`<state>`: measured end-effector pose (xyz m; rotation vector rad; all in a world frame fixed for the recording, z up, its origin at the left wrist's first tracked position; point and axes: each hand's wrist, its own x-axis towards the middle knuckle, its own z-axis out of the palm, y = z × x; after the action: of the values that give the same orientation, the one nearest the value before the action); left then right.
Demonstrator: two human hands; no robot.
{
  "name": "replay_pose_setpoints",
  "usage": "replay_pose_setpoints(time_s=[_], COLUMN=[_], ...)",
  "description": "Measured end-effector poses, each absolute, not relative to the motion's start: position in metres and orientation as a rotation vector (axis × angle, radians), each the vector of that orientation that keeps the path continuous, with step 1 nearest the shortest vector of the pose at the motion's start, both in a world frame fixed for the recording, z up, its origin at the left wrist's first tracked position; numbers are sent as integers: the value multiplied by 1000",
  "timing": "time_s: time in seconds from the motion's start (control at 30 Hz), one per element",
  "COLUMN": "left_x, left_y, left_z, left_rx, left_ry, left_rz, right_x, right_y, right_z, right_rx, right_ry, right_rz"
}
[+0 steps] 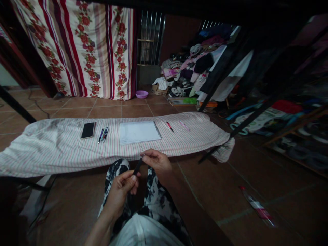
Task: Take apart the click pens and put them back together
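Both hands closed on a slim black pen point(137, 166), just above a lap in black-and-white patterned trousers point(156, 200): left hand point(123, 188) pinching the lower end, right hand point(159, 162) gripping the upper end. Just beyond, on the low tabletop draped in pink-striped white cloth point(51, 150): white spiral-bound notebook point(139, 132) at centre, black smartphone point(88, 130) to the left, two bluish pens point(103, 134) between them, red pen point(169, 126) and pink pen point(184, 125) to the right. Farther back, on the brown tiled floor point(77, 109), a small purple plastic bowl point(141, 94).
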<state>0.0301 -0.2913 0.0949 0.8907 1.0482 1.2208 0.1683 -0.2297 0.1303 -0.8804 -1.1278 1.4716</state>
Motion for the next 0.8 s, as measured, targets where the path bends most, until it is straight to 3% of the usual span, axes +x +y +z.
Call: replay_pose_setpoints(time_s=[0.37,0.8], left_x=[32,33], left_y=[-290,-292], left_z=[88,96], left_rx=[1030,982], left_ry=[1277,1201], left_rz=[1345,1280], right_x=[155,169], right_y=[-233,-231], right_z=[114,124], right_rx=[-887,-888], right_ry=[-1004,-1165], right_rz=[1360,1461])
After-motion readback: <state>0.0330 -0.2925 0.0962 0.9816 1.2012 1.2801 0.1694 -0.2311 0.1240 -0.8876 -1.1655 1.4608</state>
